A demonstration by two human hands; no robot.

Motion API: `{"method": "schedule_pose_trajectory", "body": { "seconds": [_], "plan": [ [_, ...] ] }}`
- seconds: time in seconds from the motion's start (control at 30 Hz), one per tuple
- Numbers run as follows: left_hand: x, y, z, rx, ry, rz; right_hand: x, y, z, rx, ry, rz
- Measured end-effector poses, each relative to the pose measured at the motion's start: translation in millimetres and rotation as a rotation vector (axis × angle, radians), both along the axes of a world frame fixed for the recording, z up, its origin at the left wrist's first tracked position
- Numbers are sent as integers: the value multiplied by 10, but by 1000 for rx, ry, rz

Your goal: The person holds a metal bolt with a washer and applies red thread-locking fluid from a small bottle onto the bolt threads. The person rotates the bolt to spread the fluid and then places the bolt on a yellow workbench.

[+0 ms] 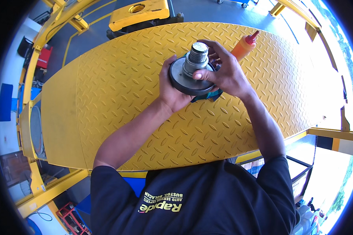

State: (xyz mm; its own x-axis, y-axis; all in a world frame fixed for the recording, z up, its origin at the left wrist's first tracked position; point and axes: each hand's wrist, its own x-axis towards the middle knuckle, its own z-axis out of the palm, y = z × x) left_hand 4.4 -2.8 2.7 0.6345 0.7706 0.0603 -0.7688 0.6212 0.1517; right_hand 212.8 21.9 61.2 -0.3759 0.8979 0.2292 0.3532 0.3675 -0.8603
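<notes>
Yellow tread-plate platform (113, 86) below. Threaded metal part with black disc base (194, 62) is above it, stud up, held in 2 hands: left hand (171, 90) cups the rim, right hand (226, 72) has thumb by the collar. Teal item (211, 96) underneath, contact unclear. 1 orange bottle (243, 48) just past right hand.

Left hand (172, 91): most fingers hidden behind threaded part (193, 69) | teal item (213, 95), its 5 o'clock: mostly covered (kind unclear) | orange bottle (243, 49), 2 o'clock: lower end behind right hand (226, 73) | blue wheeled unit (234, 2), frame's 1 o'clock: cut off
</notes>
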Motion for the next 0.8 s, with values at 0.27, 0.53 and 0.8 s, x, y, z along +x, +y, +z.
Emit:
{"method": "schedule_pose_trajectory", "body": {
  "seconds": [0.27,0.53,0.8],
  "plan": [
    [25,-34,34,27,42,27,36,-4,30,-83,181,6],
    [41,-41,19,10,136,60,-155,-166,133,-86,28,-50],
    [73,-47,109,96,2,41,67,-4,141,-53,94,94]
  ]
}}
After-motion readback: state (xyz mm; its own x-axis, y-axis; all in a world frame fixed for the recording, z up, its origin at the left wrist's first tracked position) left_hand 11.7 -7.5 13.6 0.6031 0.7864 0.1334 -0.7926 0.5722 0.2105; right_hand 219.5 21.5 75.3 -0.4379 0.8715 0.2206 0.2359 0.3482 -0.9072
